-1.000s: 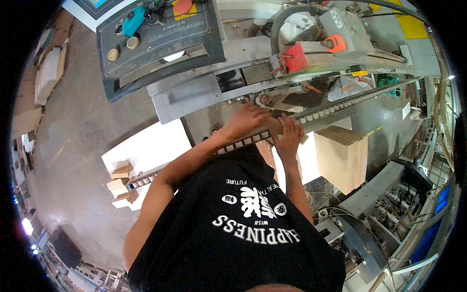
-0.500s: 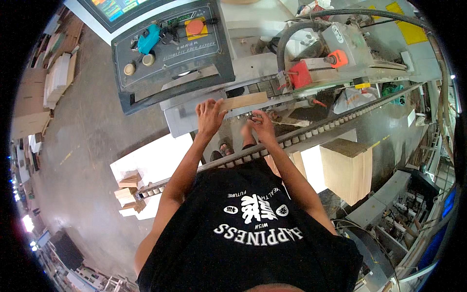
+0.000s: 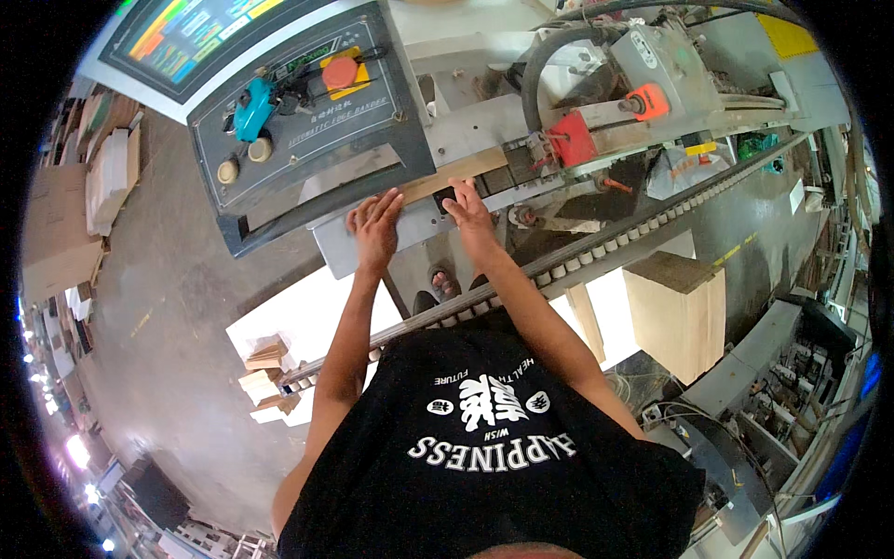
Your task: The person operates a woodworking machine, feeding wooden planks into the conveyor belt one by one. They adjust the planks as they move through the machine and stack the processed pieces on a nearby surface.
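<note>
A narrow light-brown wooden strip point(image 3: 480, 170) lies on the grey metal bed point(image 3: 337, 247) of the machine, beside the control panel. My left hand point(image 3: 376, 229) rests with fingers stretched out at the strip's left end, the fingertips pressing down flat. Against the strip's near edge, my right hand point(image 3: 473, 222) has its fingers extended and spread, the fingertips touching or almost touching the wood. Neither hand is wrapped around it. A small dark opening in the bed shows beside the right fingertips.
The control panel point(image 3: 303, 140) with knobs and a red button stands at the far left. To the right are a red block point(image 3: 572, 140) and an orange knob point(image 3: 646, 102). A roller rail point(image 3: 596, 253) crosses in front of me. Stacked boards point(image 3: 675, 307) stand right.
The strip now lies more slanted, closer along the panel. My right hand has moved left and up to the strip's near edge, its fingers straighter. The head view has shifted a little.
</note>
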`<state>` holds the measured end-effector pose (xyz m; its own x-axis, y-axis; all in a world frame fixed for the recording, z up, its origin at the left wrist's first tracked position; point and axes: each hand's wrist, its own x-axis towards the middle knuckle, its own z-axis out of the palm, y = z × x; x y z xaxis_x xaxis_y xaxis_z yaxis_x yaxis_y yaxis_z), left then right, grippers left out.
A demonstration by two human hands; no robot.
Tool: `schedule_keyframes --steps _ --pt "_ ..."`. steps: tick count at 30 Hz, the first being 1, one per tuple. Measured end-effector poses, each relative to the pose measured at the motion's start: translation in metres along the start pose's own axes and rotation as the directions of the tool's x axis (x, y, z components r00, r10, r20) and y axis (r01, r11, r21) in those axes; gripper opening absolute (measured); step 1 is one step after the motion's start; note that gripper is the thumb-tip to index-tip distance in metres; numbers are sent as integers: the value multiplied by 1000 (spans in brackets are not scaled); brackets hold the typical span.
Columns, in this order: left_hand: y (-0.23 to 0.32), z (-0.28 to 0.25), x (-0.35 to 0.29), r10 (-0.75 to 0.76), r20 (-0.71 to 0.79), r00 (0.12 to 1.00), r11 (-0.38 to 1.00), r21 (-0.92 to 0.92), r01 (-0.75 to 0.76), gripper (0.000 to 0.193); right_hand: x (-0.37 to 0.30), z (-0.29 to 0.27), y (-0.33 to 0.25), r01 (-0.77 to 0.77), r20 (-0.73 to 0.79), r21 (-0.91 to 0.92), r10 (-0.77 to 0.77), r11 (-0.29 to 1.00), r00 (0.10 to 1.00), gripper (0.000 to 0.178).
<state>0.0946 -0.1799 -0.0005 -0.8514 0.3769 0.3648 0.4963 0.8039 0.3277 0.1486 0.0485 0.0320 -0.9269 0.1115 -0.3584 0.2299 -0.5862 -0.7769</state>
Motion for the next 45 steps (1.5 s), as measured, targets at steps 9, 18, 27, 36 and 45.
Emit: schedule_keyframes --steps 9,18,27,36,45 --pt "0 -7 8 -20 191 981 1000 28 15 40 3 -10 -10 89 -30 4 -89 996 996 71" --pt "31 24 26 -12 263 965 999 -28 20 56 19 -46 -23 135 -195 -84 -149 987 969 69" --pt "78 47 62 71 338 938 994 -106 -37 70 33 -87 -41 241 -143 -235 -278 942 950 51" --pt "139 85 105 186 194 963 980 -101 -169 57 -47 -117 -46 267 -145 -468 -372 842 917 42" --pt "122 78 95 148 18 989 970 -197 -142 25 -193 -258 -86 -80 -195 -969 -523 234 830 59"
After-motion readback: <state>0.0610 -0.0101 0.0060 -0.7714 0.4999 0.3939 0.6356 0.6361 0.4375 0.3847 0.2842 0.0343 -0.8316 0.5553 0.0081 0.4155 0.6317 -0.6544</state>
